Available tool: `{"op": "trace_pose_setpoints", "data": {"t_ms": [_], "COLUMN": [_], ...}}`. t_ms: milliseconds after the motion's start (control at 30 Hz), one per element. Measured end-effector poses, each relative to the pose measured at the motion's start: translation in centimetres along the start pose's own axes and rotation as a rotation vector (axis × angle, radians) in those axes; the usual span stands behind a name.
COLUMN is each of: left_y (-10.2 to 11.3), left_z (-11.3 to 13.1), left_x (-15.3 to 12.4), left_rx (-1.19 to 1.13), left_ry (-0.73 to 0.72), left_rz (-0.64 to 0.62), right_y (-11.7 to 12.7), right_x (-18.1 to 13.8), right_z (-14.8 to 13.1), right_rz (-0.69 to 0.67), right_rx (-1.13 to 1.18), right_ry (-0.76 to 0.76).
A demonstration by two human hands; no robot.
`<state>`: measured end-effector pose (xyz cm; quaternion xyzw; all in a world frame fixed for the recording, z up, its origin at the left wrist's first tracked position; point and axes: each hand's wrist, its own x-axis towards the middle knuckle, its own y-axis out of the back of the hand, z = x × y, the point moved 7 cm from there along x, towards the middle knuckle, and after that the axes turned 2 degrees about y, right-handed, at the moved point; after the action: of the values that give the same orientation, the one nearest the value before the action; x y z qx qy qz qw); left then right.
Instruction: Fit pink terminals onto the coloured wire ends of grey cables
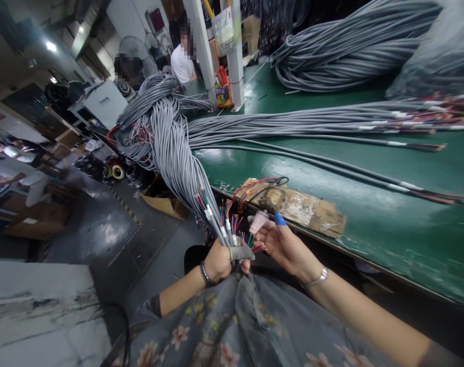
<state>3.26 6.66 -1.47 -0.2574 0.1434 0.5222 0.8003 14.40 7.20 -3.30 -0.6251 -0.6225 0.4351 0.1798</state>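
1. Clamped in the fully closed left hand [216,262], just short of the ends: a thick grey cable bundle [178,158], draped up and away over the edge of the tabletop [369,214].
2. Brushing the coloured wire ends [228,216] with a loosely open right hand [283,247], blue finger cap [279,219] uppermost; nothing clearly pinched.
3. Likely heavy and floppy as a mass, springy strand by strand, smooth-jacketed and apt to slip; fine bared tips probably easy to bend.
4. Best gripped round the grey jackets right below the fan of ends, as now; never by the thin coloured cores.
5. Beyond the left hand, down on the floor: an open cardboard box [165,204], contents too dark to tell.
6. Far beyond both hands, hung on a post: a clear bag [225,30], contents unclear.
7. Just beyond the right hand: a worn cardboard pad [304,206], red and black leads lying on it.
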Motion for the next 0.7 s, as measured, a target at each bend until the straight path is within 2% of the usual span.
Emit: {"op": "trace_pose_setpoints", "data": {"t_ms": [267, 500, 700], "left_y": [0.2, -0.5, -0.5], "left_z": [0.2, 0.1, -0.1], "left_x": [0.1, 1.1, 1.3], "left_rx": [-0.041, -0.106, -0.059], "left_ry": [0.018, 0.008, 0.033], "left_rz": [-0.019, -0.050, -0.022], "right_y": [-0.1, -0.9, -0.9], "right_x": [0.0, 0.1, 0.3], "right_z": [-0.8, -0.7, -0.7], "right_rz": [0.015, -0.009, 0.019], "right_rx": [-0.134, -0.102, -0.081], "right_ry": [0.122, 0.086, 0.125]}}
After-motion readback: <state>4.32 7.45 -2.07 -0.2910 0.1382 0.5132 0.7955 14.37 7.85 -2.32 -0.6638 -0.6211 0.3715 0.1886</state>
